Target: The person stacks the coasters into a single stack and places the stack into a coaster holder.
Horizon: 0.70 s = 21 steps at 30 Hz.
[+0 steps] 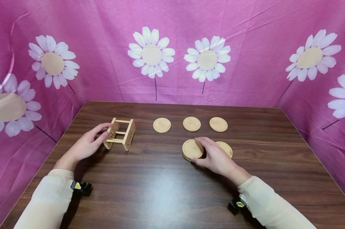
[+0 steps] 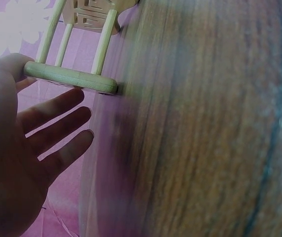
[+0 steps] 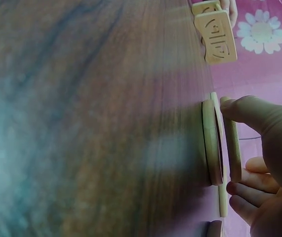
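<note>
My right hand grips a round wooden coaster by its edge, thumb at the near side and fingers at the far side. In the right wrist view the held coaster is raised a little over another coaster lying on the table. A further coaster shows partly behind the hand. At the left, my left hand pinches the top of the near side panel of a wooden coaster holder with carved sides and crossbars. Its other fingers extend loosely beside the panel.
Three coasters lie in a back row: a left one, a middle one and a right one. The dark wood table ends at a pink curtain printed with white daisies, which also hangs along both sides.
</note>
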{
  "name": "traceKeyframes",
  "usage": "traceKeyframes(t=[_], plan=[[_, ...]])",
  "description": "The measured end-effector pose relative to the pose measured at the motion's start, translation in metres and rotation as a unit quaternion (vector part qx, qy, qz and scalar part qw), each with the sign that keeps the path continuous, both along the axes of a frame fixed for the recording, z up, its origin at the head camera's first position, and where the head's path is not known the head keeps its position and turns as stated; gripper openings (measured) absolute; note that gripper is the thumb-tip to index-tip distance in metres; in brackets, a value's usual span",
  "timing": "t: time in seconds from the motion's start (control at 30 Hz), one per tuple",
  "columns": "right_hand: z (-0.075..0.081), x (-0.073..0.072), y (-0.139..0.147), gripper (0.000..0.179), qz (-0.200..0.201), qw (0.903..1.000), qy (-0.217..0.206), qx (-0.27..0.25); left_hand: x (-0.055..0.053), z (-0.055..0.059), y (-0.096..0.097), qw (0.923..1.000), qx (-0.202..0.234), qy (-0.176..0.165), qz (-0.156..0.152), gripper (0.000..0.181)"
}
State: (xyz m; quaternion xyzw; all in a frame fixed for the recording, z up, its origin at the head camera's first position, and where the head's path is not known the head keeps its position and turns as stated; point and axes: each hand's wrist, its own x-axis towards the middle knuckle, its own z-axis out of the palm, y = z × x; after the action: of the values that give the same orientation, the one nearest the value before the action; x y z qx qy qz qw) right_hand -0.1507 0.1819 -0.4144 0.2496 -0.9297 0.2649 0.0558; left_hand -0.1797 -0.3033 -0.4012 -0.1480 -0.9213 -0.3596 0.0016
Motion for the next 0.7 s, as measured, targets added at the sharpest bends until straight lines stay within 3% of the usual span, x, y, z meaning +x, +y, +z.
traceKeyframes(t=[0.7], plan=[[-0.0067,0.0003,0.0023,0.068,0.004,1.0,0.002,0.006,-0.0008,-0.0002,-0.0006,1.0,-0.002,0.002,0.001,0.042]])
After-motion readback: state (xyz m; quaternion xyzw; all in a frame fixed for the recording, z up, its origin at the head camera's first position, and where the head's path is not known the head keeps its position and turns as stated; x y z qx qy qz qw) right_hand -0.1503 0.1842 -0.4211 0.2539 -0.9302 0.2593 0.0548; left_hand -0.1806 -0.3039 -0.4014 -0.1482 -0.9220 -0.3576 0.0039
